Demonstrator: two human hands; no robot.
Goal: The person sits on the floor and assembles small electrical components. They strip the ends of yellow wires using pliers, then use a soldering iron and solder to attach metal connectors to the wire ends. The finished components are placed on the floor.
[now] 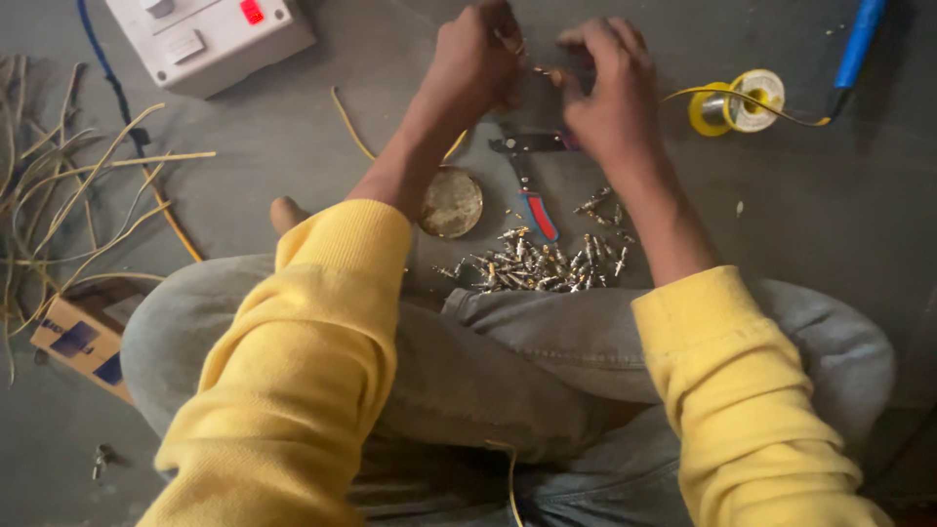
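— What lay nearest us when we looked down?

— Our own grey-trousered knees and yellow sleeves; just past them, on the grey floor (830, 224), sat the heap of small metal connectors (532, 265), with the red-and-blue handled pliers (527, 181) lying beyond it, long axis running away from us, and a round tin lid (451, 202) touching nothing, just to the left of the pliers.

— And the hands?

— Both were raised beyond the pliers, close together; the left hand (478, 60) was curled nearly closed, fingertips pinched on something thin and metallic; the right hand (610, 93) was bent over, fingers half folded, meeting the left at a small connector piece (540, 71) held between them; whether the right truly gripped it or only steadied it we could not tell, since the picture blurred there.

— Which way did the piece lie?

— Its long axis ran roughly left to right, from one hand toward the other; it sat between the fingertips, a shade nearer the left hand, and well apart from the heap below.

— Farther off?

— A yellow spool of solder wire (747, 101) stood to the right, a blue-handled soldering iron (857, 44) past it; a white switch box (210, 39) with a red light at far left; pale stripped wire strands (68, 185) and a cardboard box (83, 337) lay at the left edge.
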